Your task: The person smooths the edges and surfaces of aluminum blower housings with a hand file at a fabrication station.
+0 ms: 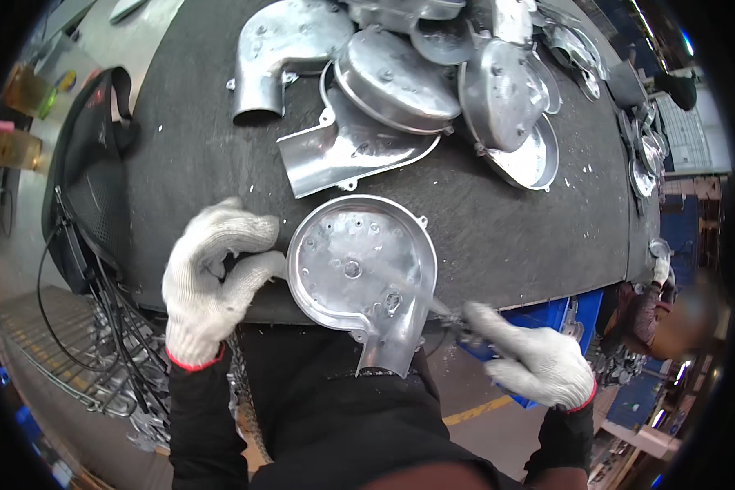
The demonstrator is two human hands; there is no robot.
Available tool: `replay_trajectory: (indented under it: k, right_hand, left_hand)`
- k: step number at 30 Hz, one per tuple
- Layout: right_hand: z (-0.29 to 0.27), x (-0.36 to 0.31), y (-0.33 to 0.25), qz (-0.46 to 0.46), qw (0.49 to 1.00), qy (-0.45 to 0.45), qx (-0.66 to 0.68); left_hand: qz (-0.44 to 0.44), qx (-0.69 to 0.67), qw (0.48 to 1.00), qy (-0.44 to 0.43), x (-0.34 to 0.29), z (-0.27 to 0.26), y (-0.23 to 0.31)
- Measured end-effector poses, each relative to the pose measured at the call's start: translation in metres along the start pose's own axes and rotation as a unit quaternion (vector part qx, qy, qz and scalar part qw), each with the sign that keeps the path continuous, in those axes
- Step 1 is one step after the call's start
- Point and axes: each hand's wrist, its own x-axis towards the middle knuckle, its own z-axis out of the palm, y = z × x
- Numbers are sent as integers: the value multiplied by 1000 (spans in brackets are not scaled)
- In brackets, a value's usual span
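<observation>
Head view: your left hand [216,282], half open, sets its thumb against the metal blower housing [355,286] at the worktop [523,237] edge. It's probably stiff, fairly light, slick; grip its rim. Spout and long axis point toward you. Right hand [539,359]: part-curled, hold too blurred to tell.

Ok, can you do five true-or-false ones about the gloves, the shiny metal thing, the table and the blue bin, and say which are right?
1. The left hand and right hand wear white gloves. True.
2. The metal casing between the hands lies hollow side down. False: its hollow side faces up.
3. The table is dark. True.
4. The blue bin is by the left hand. False: it's near the right hand.
5. The glove cuffs have red trim. True.
</observation>
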Motion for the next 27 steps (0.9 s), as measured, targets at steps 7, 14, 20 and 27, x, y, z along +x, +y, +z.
replay_trajectory:
  k: [7, 14, 20, 27]
  right_hand:
    - [100, -71, 62, -9, 805, 307, 508]
    - [126, -85, 68, -35, 776, 96, 622]
    - [109, -10, 42, -144, 898, -28, 415]
    - [95, 25, 10, -121, 923, -103, 350]
  left_hand:
    - [471, 240, 726, -440, 50, 126, 25]
    - [138, 466, 849, -208, 55, 77, 144]
    - [-78, 405, 911, 5, -6, 19, 106]
    - [-49, 410, 906, 89, -51, 24, 94]
